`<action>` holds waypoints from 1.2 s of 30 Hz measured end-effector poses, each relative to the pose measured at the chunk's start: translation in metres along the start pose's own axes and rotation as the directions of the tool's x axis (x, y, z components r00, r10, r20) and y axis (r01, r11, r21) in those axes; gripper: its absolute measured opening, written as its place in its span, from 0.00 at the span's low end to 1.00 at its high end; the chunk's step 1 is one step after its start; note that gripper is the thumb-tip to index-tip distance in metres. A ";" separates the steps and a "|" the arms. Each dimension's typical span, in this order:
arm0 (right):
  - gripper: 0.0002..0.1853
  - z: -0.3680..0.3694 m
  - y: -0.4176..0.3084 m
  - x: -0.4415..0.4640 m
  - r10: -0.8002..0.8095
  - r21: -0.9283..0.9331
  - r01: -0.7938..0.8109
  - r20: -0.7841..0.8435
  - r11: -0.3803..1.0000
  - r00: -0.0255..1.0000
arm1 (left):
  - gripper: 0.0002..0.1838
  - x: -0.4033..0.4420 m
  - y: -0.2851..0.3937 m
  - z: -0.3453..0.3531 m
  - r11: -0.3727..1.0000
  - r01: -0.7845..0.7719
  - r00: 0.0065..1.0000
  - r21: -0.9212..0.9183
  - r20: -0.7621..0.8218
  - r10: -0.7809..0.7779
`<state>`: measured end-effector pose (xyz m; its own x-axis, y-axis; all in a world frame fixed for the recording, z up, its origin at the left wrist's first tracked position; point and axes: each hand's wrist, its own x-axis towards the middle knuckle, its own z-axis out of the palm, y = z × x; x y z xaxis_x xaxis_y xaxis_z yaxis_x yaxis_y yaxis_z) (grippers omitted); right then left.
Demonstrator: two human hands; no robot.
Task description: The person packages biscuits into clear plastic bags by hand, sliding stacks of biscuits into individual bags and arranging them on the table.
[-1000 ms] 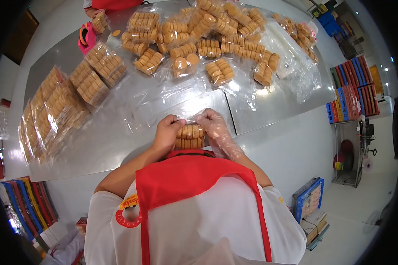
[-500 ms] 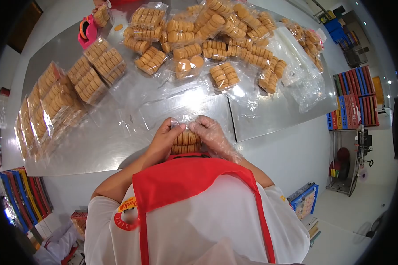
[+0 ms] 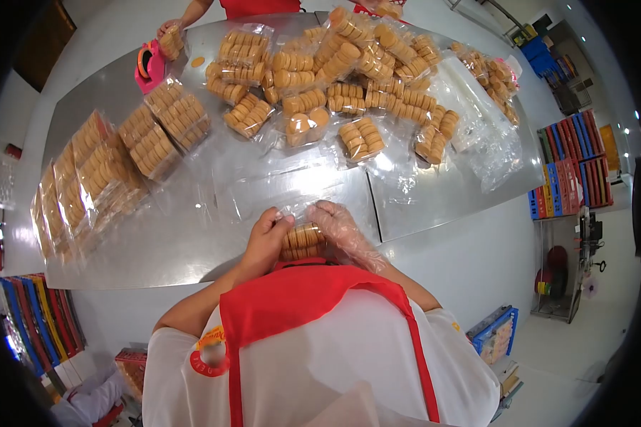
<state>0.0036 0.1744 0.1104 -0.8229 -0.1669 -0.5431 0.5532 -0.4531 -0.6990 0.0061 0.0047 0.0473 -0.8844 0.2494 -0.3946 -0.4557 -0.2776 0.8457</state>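
Observation:
In front of the red apron, a clear plastic bag of round tan biscuits [image 3: 303, 243], stacked in rows, is held between both hands. My left hand [image 3: 265, 240], bare, is closed on the left side of the bag's top, thumb uppermost. A clear plastic glove covers my right hand [image 3: 340, 233], whose fingers are closed on the right side of the bag's upper part. Loose film at the bag's mouth shows between the hands. Both palms and the bag's lower end are partly hidden.
Filled biscuit bags [image 3: 96, 167] stand in rows at left on the steel table [image 3: 271, 181]. More biscuit packs [image 3: 335, 60] are heaped at the back, beside clear empty bags [image 3: 488, 146]. A pink tape dispenser [image 3: 149, 67] stands near another person's hand [image 3: 169, 30] holding a pack.
The view has tipped up slightly, showing more of the person across the table. My hands have moved a little apart at the bag's mouth, and the bag's top now leans.

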 end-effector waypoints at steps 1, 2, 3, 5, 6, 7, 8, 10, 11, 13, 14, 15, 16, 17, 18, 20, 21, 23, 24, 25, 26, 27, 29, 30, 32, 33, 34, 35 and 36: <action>0.10 -0.003 0.002 0.000 -0.017 -0.043 0.018 0.011 0.999 1.000 | 0.04 0.002 -0.003 -0.003 0.998 -0.015 1.000 0.054 -0.014 0.015; 0.10 -0.009 0.005 0.002 -0.033 -0.088 0.035 0.023 0.996 0.999 | 0.04 0.004 -0.007 -0.006 0.994 -0.029 0.999 0.107 -0.028 0.033; 0.10 -0.015 0.008 0.006 -0.050 -0.132 0.055 0.038 0.990 0.998 | 0.05 0.004 -0.007 -0.007 0.986 -0.046 0.998 0.160 -0.044 0.054; 0.11 -0.031 0.018 0.019 -0.103 -0.259 0.119 0.073 0.959 0.992 | 0.06 0.002 -0.002 -0.005 0.988 -0.034 0.997 0.152 -0.062 0.044; 0.11 -0.037 0.021 0.024 -0.128 -0.320 0.152 0.095 0.935 0.987 | 0.07 0.001 0.000 -0.004 0.989 -0.030 0.996 0.147 -0.074 0.042; 0.11 -0.040 0.023 0.027 -0.107 -0.305 0.128 0.084 0.944 0.991 | 0.07 0.003 -0.001 -0.005 0.991 -0.059 0.996 0.124 -0.066 0.068; 0.12 -0.042 0.025 0.028 -0.083 -0.290 0.101 0.073 0.952 0.994 | 0.08 0.007 -0.005 -0.008 0.991 -0.086 0.994 0.099 -0.058 0.092; 0.12 -0.036 0.016 0.022 -0.014 -0.223 0.026 0.054 0.974 0.998 | 0.09 0.012 -0.006 -0.013 0.995 -0.070 0.996 0.078 -0.043 0.073; 0.12 -0.031 0.012 0.019 0.004 -0.240 0.008 0.051 0.971 0.999 | 0.08 0.012 -0.008 -0.015 0.996 -0.055 0.996 0.064 -0.067 0.060; 0.11 -0.028 0.003 0.015 0.038 -0.282 -0.027 0.034 0.959 0.999 | 0.08 0.008 -0.002 -0.008 0.999 -0.029 0.994 0.023 -0.108 0.031; 0.10 -0.028 0.004 0.018 0.065 -0.282 -0.056 0.025 0.958 0.998 | 0.08 0.008 -0.003 -0.008 0.999 -0.042 0.993 -0.031 -0.109 0.038; 0.09 -0.029 0.004 0.021 0.086 -0.309 -0.075 0.022 0.948 0.996 | 0.08 0.008 -0.004 -0.009 0.995 -0.054 0.993 -0.083 -0.110 0.044; 0.08 -0.030 0.005 0.024 0.106 -0.333 -0.094 0.019 0.938 0.994 | 0.09 0.008 -0.005 -0.010 0.989 -0.063 0.993 -0.133 -0.111 0.048; 0.07 -0.030 0.005 0.026 0.126 -0.356 -0.113 0.013 0.928 0.992 | 0.08 0.009 -0.007 -0.013 0.992 -0.059 0.995 -0.116 -0.090 0.049; 0.07 -0.030 0.006 0.026 0.104 -0.328 -0.087 0.034 0.941 0.994 | 0.09 0.008 -0.006 -0.016 0.994 -0.054 0.996 -0.099 -0.069 0.047; 0.08 -0.030 0.010 0.026 0.066 -0.268 -0.044 0.074 0.962 0.995 | 0.10 0.007 -0.007 -0.022 0.999 0.009 1.000 -0.042 -0.014 -0.009; 0.08 -0.027 0.008 0.024 0.066 -0.247 -0.044 0.078 0.968 0.995 | 0.11 0.005 -0.001 -0.023 0.998 0.061 0.998 -0.002 0.018 -0.061; 0.08 -0.023 0.006 0.017 0.079 -0.205 -0.061 0.084 0.977 0.993 | 0.12 0.002 0.001 -0.027 0.992 0.059 0.996 0.111 0.058 -0.066; 0.10 -0.028 0.011 0.018 0.075 -0.198 -0.048 0.129 0.979 0.989 | 0.13 0.001 0.000 -0.029 0.983 0.004 0.997 0.185 0.074 -0.018; 0.12 -0.036 0.016 0.022 0.067 -0.191 -0.033 0.174 0.981 0.983 | 0.13 0.001 0.000 -0.031 0.965 -0.054 0.995 0.258 0.095 0.030; 0.14 -0.042 0.020 0.025 0.055 -0.182 -0.015 0.218 0.983 0.974 | 0.13 -0.001 0.000 -0.031 0.948 -0.078 0.992 0.307 0.121 0.042; 0.15 -0.035 0.012 0.017 0.102 -0.189 -0.068 0.181 0.980 0.978 | 0.14 -0.006 0.005 -0.029 0.929 -0.106 0.987 0.354 0.150 0.055; 0.18 -0.012 -0.011 -0.006 0.195 -0.195 -0.172 0.107 0.966 0.975 | 0.17 -0.014 0.016 -0.027 0.853 -0.196 0.970 0.484 0.225 0.095; 0.19 -0.014 -0.005 -0.009 0.162 -0.170 -0.135 0.158 0.976 0.974 | 0.19 -0.018 0.020 -0.028 0.789 -0.255 0.955 0.559 0.273 0.116; 0.21 -0.019 0.009 -0.019 0.089 -0.108 -0.064 0.251 0.992 0.964 | 0.24 -0.026 0.028 -0.026 0.666 -0.327 0.934 0.670 0.335 0.123; 0.22 -0.018 0.005 -0.021 0.127 -0.192 -0.082 0.234 0.978 0.964 | 0.27 -0.029 0.031 -0.023 0.613 -0.344 0.930 0.711 0.348 0.118; 0.22 -0.015 -0.004 -0.024 0.162 -0.275 -0.099 0.215 0.956 0.963 | 0.30 -0.030 0.033 -0.020 0.556 -0.361 0.925 0.749 0.362 0.113; 0.22 -0.014 -0.009 -0.026 0.193 -0.354 -0.114 0.195 0.928 0.962 | 0.31 -0.029 0.034 -0.020 0.545 -0.353 0.928 0.761 0.359 0.100; 0.22 -0.019 -0.002 -0.023 0.166 -0.376 -0.078 0.207 0.923 0.964 | 0.32 -0.027 0.036 -0.019 0.529 -0.346 0.930 0.775 0.357 0.086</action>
<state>0.0233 0.1963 0.1154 -0.7286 -0.4172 -0.5432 0.6235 -0.0759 -0.7781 0.0116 -0.0300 0.0819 -0.8259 0.5388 -0.1660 0.1433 0.4855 0.8624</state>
